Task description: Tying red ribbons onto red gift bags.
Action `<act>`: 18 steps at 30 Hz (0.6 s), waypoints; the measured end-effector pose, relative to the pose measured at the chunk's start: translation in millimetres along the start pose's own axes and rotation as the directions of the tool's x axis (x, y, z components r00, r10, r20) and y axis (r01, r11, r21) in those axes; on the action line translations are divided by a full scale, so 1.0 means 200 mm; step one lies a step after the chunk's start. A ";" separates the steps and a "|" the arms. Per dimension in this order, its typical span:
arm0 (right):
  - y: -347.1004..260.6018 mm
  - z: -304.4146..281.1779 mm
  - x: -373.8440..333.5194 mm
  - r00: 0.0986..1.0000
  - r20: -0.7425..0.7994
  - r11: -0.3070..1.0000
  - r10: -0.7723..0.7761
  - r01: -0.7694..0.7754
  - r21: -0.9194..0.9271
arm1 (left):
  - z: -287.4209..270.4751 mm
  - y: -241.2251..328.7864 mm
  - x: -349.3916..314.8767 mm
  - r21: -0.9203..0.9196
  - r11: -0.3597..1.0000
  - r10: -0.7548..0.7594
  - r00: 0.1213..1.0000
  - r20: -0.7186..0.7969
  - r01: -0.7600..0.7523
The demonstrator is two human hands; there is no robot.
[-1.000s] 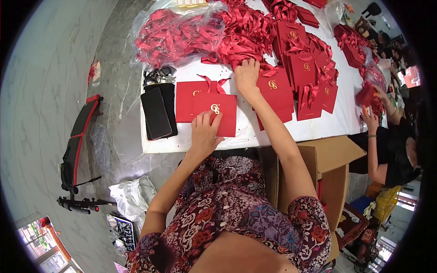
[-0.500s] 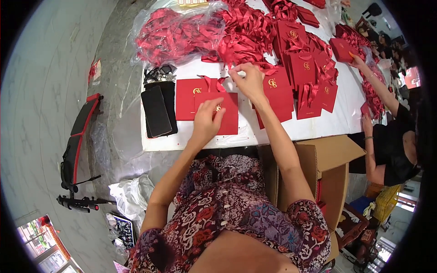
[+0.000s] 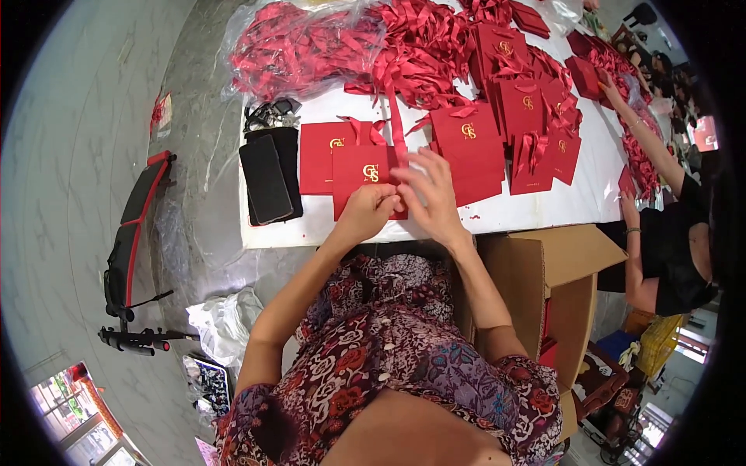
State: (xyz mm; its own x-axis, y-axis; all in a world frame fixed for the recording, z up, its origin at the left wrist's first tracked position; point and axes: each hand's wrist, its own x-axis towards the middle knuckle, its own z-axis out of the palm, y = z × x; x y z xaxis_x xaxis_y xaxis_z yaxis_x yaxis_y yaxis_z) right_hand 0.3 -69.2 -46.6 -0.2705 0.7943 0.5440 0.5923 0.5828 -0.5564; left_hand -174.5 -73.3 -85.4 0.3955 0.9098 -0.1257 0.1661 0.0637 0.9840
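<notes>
A red ribbon (image 3: pixel 395 124) runs from the far ribbon pile down to my two hands, which meet over the right edge of a small red paper bag (image 3: pixel 353 172) with a gold emblem. My left hand (image 3: pixel 368 212) is closed, thumb and forefinger pinched at the ribbon's lower end. Close beside it, my right hand (image 3: pixel 435 198) has thumb and forefinger at the ribbon, its other fingers loosely stretched. The exact grip is partly hidden. Under that bag, at its upper left, lies another red bag (image 3: pixel 317 158) with ribbon at its top.
Red ribbons (image 3: pixel 311 46) in clear plastic heap at the far side. More red bags (image 3: pixel 466 155) lie and stand at right. A black phone (image 3: pixel 266 179) and keys (image 3: pixel 272 114) are at left. An open cardboard box (image 3: pixel 575 260) sits by the table; a co-worker (image 3: pixel 668 241) handles red boxes.
My right hand has come nearer from the ribbon pile, drawing out a ribbon. My left hand has shifted slightly right and closed its fingers, meeting the right hand.
</notes>
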 end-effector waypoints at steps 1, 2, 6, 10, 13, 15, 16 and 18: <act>0.00 -0.02 -0.01 0.994 0.103 0.999 -0.034 0.037 -0.028 | -0.02 0.04 0.00 0.009 1.000 -0.029 0.998 0.052 0.028; 0.01 -0.04 -0.01 0.994 0.104 0.999 -0.028 0.032 -0.030 | -0.03 0.08 0.00 0.007 1.000 -0.031 0.998 0.057 0.030; 0.02 -0.15 0.02 0.986 0.137 0.992 -0.097 0.107 -0.067 | -0.06 0.16 0.02 -0.204 0.971 -0.091 0.980 0.176 0.126; -0.08 -0.27 -0.01 0.987 0.136 0.985 0.083 -0.101 0.138 | -0.12 0.27 0.04 -0.069 0.980 -0.168 0.959 0.227 0.188; -0.09 -0.28 -0.02 0.945 -0.046 0.911 0.325 -0.299 0.284 | -0.15 0.21 0.12 0.523 0.852 0.118 0.986 -0.114 -0.042; -0.04 -0.18 0.00 0.944 -0.061 0.915 0.325 -0.298 0.272 | -0.17 0.12 0.16 0.839 0.540 0.427 0.880 -0.206 -0.065; 0.00 -0.11 0.01 0.943 -0.076 0.920 0.325 -0.297 0.258 | -0.18 0.08 0.18 0.840 0.539 0.426 0.880 -0.209 -0.062; 0.06 0.01 0.00 0.929 -0.039 0.899 0.368 -0.345 0.270 | -0.19 0.04 0.20 0.884 0.464 0.366 0.922 -0.124 -0.065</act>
State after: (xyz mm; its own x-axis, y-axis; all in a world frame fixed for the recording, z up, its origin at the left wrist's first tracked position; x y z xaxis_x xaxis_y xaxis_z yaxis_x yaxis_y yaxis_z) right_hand 5.5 -61.7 -54.5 -0.0035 0.9458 0.3247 0.4209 0.2960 -0.8575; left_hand -191.3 -21.9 -77.8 0.3137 0.9134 0.2596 0.8494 -0.3921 0.3532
